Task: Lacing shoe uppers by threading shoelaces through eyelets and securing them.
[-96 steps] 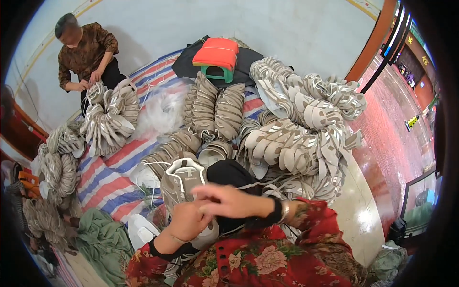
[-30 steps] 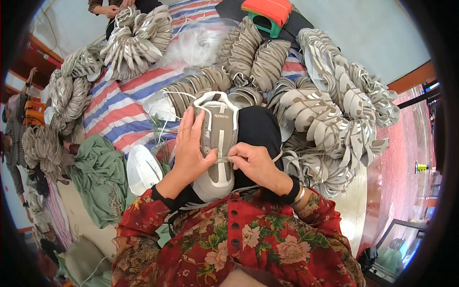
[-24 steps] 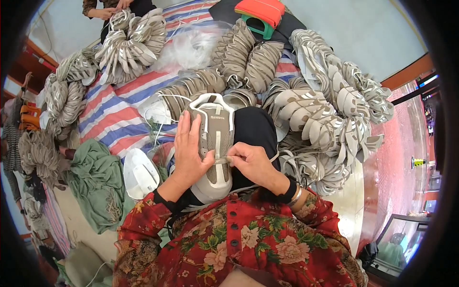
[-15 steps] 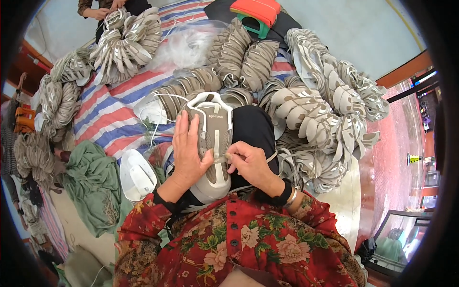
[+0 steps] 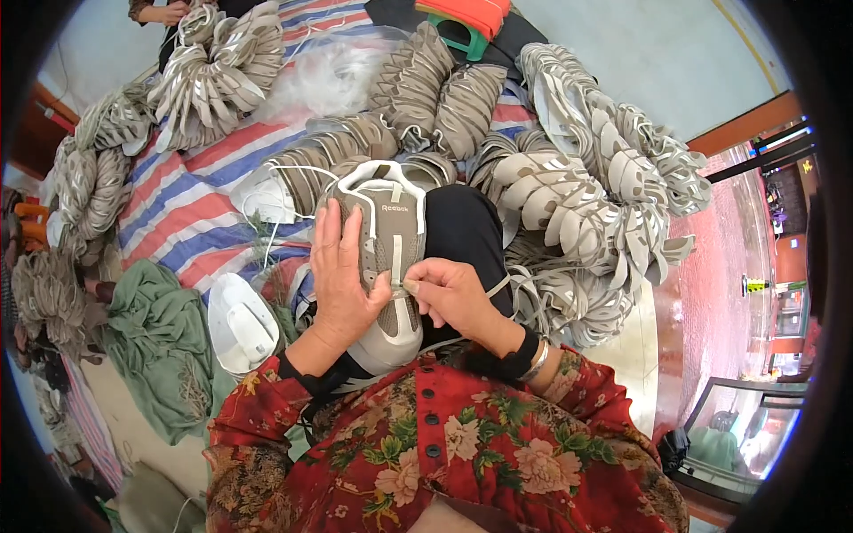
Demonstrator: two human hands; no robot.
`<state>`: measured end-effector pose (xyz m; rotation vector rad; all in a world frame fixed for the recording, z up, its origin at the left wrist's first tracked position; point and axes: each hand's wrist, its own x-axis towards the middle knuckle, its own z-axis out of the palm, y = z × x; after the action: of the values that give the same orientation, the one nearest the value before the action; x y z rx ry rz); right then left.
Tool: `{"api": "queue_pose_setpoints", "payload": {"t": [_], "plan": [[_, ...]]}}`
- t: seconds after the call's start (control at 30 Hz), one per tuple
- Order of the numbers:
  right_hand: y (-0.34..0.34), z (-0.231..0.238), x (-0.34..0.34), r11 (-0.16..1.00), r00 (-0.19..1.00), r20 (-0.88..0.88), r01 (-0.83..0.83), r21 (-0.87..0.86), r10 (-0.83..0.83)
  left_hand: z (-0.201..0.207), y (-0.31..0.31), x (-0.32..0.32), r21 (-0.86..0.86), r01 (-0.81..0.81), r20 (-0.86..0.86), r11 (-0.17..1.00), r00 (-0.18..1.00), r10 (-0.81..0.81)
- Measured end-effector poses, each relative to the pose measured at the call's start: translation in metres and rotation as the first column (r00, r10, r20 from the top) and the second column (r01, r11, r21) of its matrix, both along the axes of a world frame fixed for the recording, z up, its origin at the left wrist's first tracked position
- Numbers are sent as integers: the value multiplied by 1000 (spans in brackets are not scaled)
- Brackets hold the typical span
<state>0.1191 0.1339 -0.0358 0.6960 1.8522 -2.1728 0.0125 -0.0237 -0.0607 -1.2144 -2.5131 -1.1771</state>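
A grey-brown shoe upper (image 5: 391, 226) with white trim lies on my lap, its toe toward me. My left hand (image 5: 342, 271) grips its left side, the fingers stretched along the edge and the thumb over the tongue strip. From the right, my right hand (image 5: 458, 298) pinches a thin, pale lace at the tongue, close to my left thumb. How the lace runs under the fingertips is hidden. A white cord loops out beyond the upper to the left. Left of my knee sits a white shoe-shaped form (image 5: 240, 324).
Strung bundles of shoe uppers (image 5: 569, 195) crowd the right, with more (image 5: 209, 89) at the far left near another person's hands (image 5: 169, 12). A striped sheet (image 5: 182, 213) covers the floor. Green cloth (image 5: 160, 355) lies left; a green stool (image 5: 462, 37) stands at the back.
The whole view has shifted slightly, so things appear a little farther left. My right fingers have closed in nearer to my left thumb on the tongue. Both hands stay on the upper.
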Motion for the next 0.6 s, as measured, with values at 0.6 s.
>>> {"api": "queue_pose_setpoints", "payload": {"t": [0.6], "plan": [[-31,-10,12,943,940,-132,326,65,-316,-7,-2,6,135,-20,18,991,1000,17]]}}
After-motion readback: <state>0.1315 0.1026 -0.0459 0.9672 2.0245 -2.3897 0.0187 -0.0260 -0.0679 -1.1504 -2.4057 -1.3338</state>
